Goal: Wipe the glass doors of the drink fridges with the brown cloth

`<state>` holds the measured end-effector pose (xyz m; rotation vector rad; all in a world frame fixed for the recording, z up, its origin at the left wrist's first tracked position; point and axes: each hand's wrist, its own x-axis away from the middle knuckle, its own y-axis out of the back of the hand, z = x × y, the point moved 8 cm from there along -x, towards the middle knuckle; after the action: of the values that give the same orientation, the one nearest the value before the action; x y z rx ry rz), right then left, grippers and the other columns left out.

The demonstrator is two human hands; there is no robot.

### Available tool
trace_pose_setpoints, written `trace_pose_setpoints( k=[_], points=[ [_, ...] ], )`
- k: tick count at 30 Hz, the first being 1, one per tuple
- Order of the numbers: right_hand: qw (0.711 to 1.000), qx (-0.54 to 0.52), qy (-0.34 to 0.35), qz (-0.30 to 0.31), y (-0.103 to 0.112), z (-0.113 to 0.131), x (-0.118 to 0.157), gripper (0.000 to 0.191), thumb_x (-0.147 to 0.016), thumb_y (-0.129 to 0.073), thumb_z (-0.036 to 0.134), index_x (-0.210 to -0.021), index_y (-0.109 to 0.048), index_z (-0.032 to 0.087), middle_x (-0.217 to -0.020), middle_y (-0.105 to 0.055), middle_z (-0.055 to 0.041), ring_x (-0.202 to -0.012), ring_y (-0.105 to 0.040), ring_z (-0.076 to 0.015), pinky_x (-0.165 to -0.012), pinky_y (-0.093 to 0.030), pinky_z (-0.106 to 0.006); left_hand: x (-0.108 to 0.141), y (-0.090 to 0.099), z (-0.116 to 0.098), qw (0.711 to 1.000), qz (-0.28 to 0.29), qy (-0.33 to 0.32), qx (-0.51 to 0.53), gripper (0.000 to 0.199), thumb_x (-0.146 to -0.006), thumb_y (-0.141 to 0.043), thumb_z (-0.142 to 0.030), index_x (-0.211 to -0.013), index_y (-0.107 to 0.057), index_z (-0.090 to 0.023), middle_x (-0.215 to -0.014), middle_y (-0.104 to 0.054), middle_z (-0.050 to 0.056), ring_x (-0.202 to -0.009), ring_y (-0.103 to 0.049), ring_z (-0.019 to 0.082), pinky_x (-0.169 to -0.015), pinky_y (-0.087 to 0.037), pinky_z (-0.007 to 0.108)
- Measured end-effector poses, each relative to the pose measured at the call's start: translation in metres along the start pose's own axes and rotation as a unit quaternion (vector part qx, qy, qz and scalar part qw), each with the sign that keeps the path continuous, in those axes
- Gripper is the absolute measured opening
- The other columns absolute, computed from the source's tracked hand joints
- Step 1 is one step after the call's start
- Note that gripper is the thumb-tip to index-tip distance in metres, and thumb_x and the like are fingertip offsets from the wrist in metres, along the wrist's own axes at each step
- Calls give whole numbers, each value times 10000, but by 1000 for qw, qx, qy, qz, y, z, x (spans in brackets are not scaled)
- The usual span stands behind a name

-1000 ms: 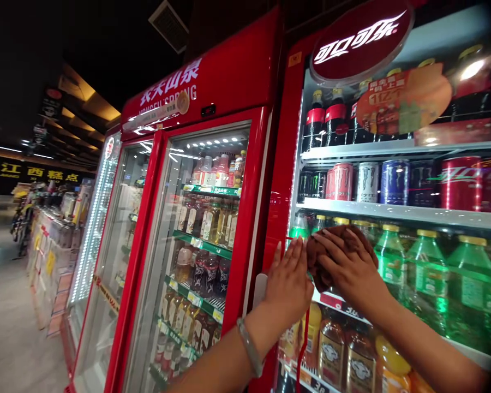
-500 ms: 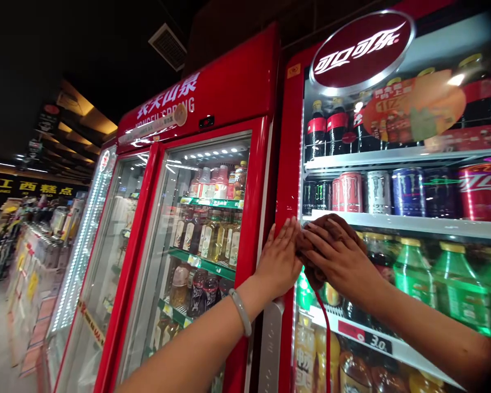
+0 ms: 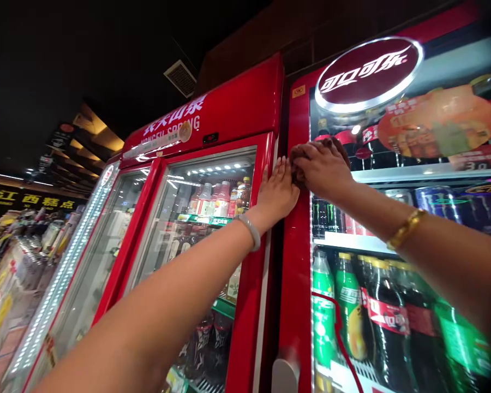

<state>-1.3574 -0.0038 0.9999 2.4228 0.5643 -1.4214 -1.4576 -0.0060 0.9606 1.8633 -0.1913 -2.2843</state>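
My right hand [image 3: 325, 169] is closed on a bunched brown cloth [image 3: 298, 158], pressed to the red door frame [image 3: 297, 262] of the right drinks cooler, beside its glass. My left hand [image 3: 279, 191] lies flat, fingers stretched upward, at the edge between the two coolers, its fingertips near the cloth. Nothing shows in it. A grey bangle [image 3: 251, 231] is on the left wrist and a gold bracelet [image 3: 407, 229] on the right forearm. Part of the cloth is hidden under the right hand.
The left red cooler [image 3: 237, 98] holds bottles behind glass. A door handle [image 3: 285, 376] is low between the coolers. A red cord [image 3: 341, 344] hangs before the right glass, with cola bottles [image 3: 388, 311] behind. Stacked goods [image 3: 28, 262] stand far left.
Both hands have moved up along the cooler frame, the right one with the cloth, from can-shelf level to near the top bottle shelf. The view has tilted and shifted slightly.
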Motion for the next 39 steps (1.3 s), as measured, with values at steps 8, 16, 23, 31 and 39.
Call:
trace_pose_setpoints(
  k=[8,16,23,31,39],
  points=[
    [999,19,-39,13,0,-3,-22,514,-995,-415,302,-1484,-563,250,-1627,-451,-74,-1517,-363,-348,-1290,-245,-601,-52,19,33,998,-54,-2,-29,704,-979,-301,-244,-1647,-219,-38,-1739,-237,111,-1629,-185,193,-1346,-39,453],
    [997,54,-61,12,-2,-4,-45,489,-1031,-393,318,-1467,-569,184,-1590,-474,-148,-1443,-394,-375,-1217,-224,-636,-67,15,34,996,-75,-32,-30,708,-973,-296,-249,-1643,-229,-26,-1745,-216,128,-1634,-163,212,-1340,-64,460],
    [984,65,-155,-51,-10,-20,-80,541,-1060,-318,385,-1513,-509,159,-1566,-456,-197,-1373,-371,-366,-1083,-283,-622,-69,15,41,993,-112,-23,-4,757,-937,-325,-234,-1650,-189,-21,-1751,-198,142,-1642,-114,218,-1336,-48,451],
    [985,101,-132,-50,-10,25,-18,543,-1030,-262,254,-1519,-495,222,-1549,-508,-155,-1425,-381,-387,-1177,-177,-735,-60,14,35,991,-104,-77,-20,678,-999,-281,-277,-1643,-254,-66,-1722,-302,138,-1624,-197,259,-1336,-71,522],
    [975,108,-194,-19,-18,5,-70,512,-1060,-235,276,-1432,-572,178,-1538,-480,-193,-1406,-385,-394,-1128,-207,-755,-61,14,41,996,-80,-40,27,700,-961,-257,-199,-1650,-252,-80,-1736,-273,107,-1640,-137,216,-1343,2,452]
  ],
)
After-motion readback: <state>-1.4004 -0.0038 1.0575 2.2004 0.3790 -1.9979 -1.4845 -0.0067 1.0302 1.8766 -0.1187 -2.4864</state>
